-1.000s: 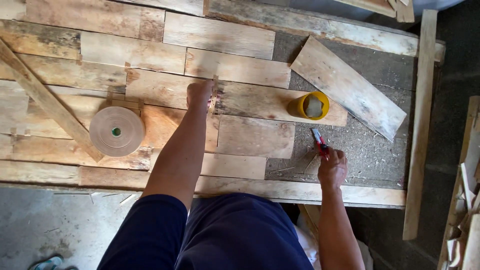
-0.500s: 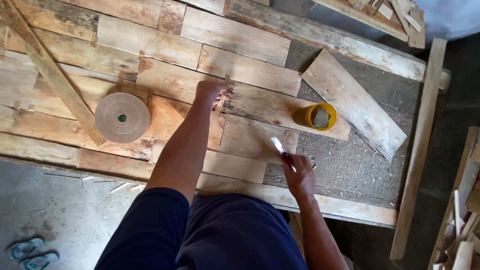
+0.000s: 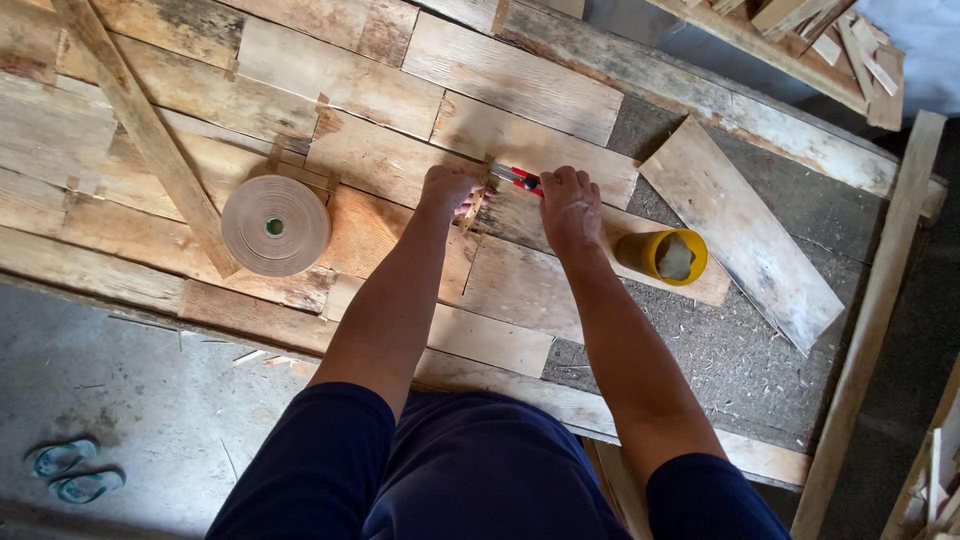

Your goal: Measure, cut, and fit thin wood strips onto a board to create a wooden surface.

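While fingers (image 3: 578, 186) grip cutter (image 3: 517, 178), left hand (image 3: 447, 188) presses.

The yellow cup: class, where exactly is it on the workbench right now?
In the head view the yellow cup lies on its side on the boards, right of the right hand and beside the loose slanted plank.

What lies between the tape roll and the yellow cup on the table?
In the head view, both hands, left hand and right hand with red knife, lie between tape roll and yellow cup.
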